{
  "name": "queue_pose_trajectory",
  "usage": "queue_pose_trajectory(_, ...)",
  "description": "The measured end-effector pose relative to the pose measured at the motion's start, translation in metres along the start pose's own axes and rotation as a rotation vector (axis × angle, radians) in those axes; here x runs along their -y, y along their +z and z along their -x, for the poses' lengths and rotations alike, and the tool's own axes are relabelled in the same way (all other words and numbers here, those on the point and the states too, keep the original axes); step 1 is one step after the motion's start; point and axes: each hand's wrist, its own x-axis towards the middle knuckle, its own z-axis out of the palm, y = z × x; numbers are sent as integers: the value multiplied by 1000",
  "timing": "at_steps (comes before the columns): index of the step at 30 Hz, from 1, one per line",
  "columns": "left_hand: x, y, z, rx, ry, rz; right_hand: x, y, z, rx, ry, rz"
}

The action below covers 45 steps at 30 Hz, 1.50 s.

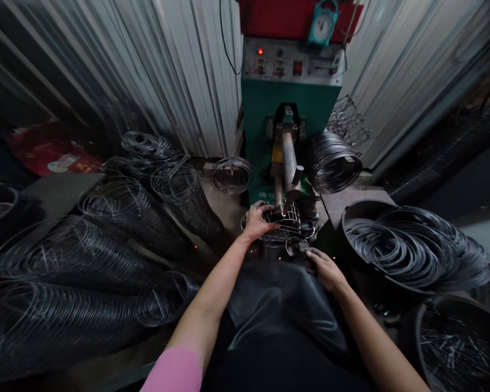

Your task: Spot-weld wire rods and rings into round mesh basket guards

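My left hand (256, 220) grips the left side of a small round wire cage (285, 224) that sits under the metal arm (289, 163) of a green welding machine (291, 103). A few orange sparks show just below the cage. My right hand (324, 268) rests low at my lap on the black apron (283, 310), its fingers curled near a small wire ring (296, 246). Whether the fingers pinch that ring is unclear.
Long stacks of finished wire cages (85, 256) lie to the left. A black tub of wire rings (408, 250) stands at the right, with another tub of short wires (457, 343) below it. A coil of rings (334, 160) hangs beside the machine. Corrugated metal walls close the back.
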Motion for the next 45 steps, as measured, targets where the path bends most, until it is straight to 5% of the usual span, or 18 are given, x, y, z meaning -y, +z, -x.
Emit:
queue_pose_trajectory(12, 5, 6, -7, -90, -95, 6, -24, -14, -4, -139, 19, -59)
queue_pose_trajectory(18, 6, 9, -6, -91, -102, 9, -51, -22, -6, -163, 27, 89)
queue_pose_trajectory(28, 5, 10, -8, -64, -124, -14, -109, -35, 28, -67, -334, 755)
queue_pose_trajectory(39, -17, 15, 11, -200, -239, -60, -124, -45, 24, -156, -375, 752)
queue_pose_trajectory(45, -18, 6, 12, -168, -172, -108, -126, -54, 32, -152, -405, 751)
